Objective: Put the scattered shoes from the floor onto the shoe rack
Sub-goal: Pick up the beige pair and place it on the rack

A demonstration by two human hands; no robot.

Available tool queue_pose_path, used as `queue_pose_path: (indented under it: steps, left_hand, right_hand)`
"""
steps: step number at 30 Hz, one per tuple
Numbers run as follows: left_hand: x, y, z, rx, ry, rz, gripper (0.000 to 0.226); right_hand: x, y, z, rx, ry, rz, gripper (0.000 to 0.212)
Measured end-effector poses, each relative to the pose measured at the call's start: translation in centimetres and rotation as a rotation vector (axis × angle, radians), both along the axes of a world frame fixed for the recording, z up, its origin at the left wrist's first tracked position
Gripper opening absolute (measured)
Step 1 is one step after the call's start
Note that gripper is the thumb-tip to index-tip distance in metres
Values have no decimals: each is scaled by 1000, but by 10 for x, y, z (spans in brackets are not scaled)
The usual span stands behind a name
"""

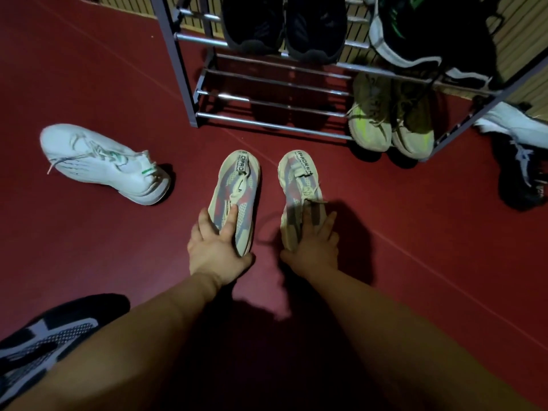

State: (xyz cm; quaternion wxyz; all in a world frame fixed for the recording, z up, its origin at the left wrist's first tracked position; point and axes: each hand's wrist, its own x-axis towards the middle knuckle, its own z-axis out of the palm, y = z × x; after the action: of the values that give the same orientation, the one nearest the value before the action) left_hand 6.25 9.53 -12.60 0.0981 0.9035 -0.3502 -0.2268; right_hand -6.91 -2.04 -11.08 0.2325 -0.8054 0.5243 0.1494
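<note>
At the bottom left corner a black and grey sneaker [44, 345] lies on the red floor [103, 84]. Further up, a white sneaker with green trim [100, 164] lies alone on the floor, well apart from the shoe rack [267, 93].

In the middle, a pair of cream knit sneakers with red and grey patches sits side by side just in front of the rack. The left hand [219, 247] grips the near end of the left cream sneaker [237, 185], fingers laid over its upper and thumb curled round its end. The right hand [314, 241] holds the near end of the right cream sneaker [299, 182] the same way, fingers spread across the top. Whether either shoe is lifted off the floor cannot be told.

The metal rack's lower tier is bare on its left side and carries an olive pair with neon yellow patches [391, 120] on its right. The tier above holds a black pair [284, 25] and, further right, a black sneaker with a white sole [409, 34]. Right of the rack, a white shoe [516, 120] and a black shoe [522, 173] lie on the floor.
</note>
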Motion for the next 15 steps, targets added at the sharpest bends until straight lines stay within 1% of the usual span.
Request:
queue_pose_path:
  steps: [3,5,7,8,10,11,14,15]
  left_hand:
    - [7,0,8,-75,71,39,102]
    - [11,1,18,-155,161,87,103]
    - [12,3,29,-259,232,142,104]
    - [10,4,36,-311,248,165,105]
    - [3,4,47,-416,260,200,105]
    - [-1,4,53,-478,261,212,103]
    - [-13,5,71,-635,253,203,95]
    - [-17,6,77,-672,247,186,93]
  right_hand:
    - [3,-1,8,78,-60,-44,96]
    - [3,-1,15,121,-160,-80,86]
    - [-1,-1,28,117,-261,-117,80]
    - [-5,0,35,103,-294,-118,80]
    - [-16,5,51,61,-343,-92,89]
    - [-20,7,57,38,-396,-88,92]
    - [-30,11,73,13,-600,-121,93]
    - [-32,13,79,2,-633,-124,96]
